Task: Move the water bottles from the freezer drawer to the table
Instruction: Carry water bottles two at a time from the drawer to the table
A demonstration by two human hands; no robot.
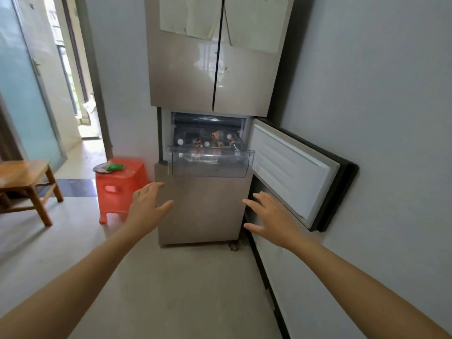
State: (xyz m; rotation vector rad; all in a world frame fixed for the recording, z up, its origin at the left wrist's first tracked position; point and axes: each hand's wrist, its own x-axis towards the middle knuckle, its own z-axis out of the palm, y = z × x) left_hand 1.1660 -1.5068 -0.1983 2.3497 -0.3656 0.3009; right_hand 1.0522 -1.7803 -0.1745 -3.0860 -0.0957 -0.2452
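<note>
A clear plastic freezer drawer (pixel 210 167) is pulled out of the beige fridge (pixel 195 77). Several water bottles (pixel 215 138) with red-and-white labels and white caps lie inside it. The small freezer door (pixel 293 167) hangs open to the right. My left hand (pixel 149 204) and my right hand (pixel 271 218) are stretched forward below the drawer, both with fingers spread and holding nothing. Neither hand touches the drawer. A wooden table (pixel 23 177) stands at the far left.
A red plastic stool (pixel 119 187) with a metal plate and a green packet (pixel 115 166) stands left of the fridge. The wall (pixel 379 118) runs close along the right. An open doorway (pixel 80 113) lies behind the stool. Bare floor (pixel 183 289) stretches under my arms.
</note>
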